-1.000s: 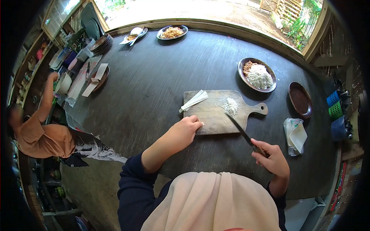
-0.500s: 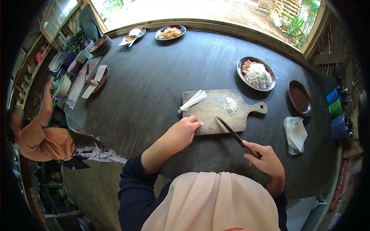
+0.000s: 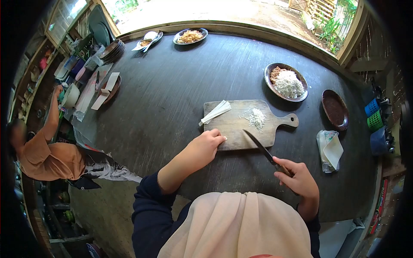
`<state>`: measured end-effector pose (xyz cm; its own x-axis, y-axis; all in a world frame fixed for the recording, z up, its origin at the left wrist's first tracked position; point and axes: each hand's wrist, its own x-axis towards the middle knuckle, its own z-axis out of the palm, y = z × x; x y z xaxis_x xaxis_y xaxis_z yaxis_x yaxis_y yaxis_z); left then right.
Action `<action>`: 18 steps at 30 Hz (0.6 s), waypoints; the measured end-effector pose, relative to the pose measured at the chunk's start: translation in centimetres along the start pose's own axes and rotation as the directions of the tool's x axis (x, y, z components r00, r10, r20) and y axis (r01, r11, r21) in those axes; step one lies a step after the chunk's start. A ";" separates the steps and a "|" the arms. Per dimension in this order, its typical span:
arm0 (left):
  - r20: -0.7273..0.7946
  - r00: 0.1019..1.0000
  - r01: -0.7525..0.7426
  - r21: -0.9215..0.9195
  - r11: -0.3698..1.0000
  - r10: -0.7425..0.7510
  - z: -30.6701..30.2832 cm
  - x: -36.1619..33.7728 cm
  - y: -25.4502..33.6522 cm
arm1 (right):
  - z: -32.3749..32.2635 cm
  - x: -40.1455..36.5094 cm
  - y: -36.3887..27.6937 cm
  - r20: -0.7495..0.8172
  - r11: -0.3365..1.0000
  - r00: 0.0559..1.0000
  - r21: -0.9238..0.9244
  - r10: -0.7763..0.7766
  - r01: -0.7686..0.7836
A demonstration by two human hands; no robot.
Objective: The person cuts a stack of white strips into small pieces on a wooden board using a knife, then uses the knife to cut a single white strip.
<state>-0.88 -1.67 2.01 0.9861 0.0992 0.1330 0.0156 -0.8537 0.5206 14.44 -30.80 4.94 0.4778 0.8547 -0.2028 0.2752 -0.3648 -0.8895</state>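
Observation:
My right hand [image 3: 297,177] grips the wooden handle of a kitchen knife [image 3: 259,145], its blade slanting up and left over the front of the cutting board [image 3: 272,136]. At the board's front left edge, my left hand [image 3: 205,147] is closed, and a small white end of a strip shows at its fingertips. Most of what it holds is hidden. A stack of flat white strips [image 3: 216,112] lies at the board's back left. To the right of it is a small heap of thin white shreds [image 3: 257,118].
Behind the board stands a plate with more white shreds [image 3: 289,85]. On the right are an oval brown dish [image 3: 335,110] and a plastic packet of white sheets [image 3: 330,150]. A plate of food [image 3: 190,37] sits far back. A person [image 3: 56,155] stands at the left.
My right hand and the knife have shifted slightly right, away from my left hand. My left hand has stayed in place. The other person's raised hand has moved a little.

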 end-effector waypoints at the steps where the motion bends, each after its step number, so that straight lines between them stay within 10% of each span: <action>1: 0.002 1.000 -0.002 0.001 1.000 0.002 0.0 0.0 0.0 | -0.1 0.1 0.1 -0.058 0.999 0.998 0.006 0.038 -0.037; 18: 0.009 1.000 -0.002 0.009 1.000 0.002 0.1 0.0 -0.2 | 0.1 0.3 0.3 0.061 1.000 0.998 0.006 0.012 -0.012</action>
<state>-0.86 -1.60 1.80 0.9876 0.0932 0.1264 0.0154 -0.8585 0.5126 14.61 -30.64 4.54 0.4296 0.8712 -0.2375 0.2647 -0.3729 -0.8893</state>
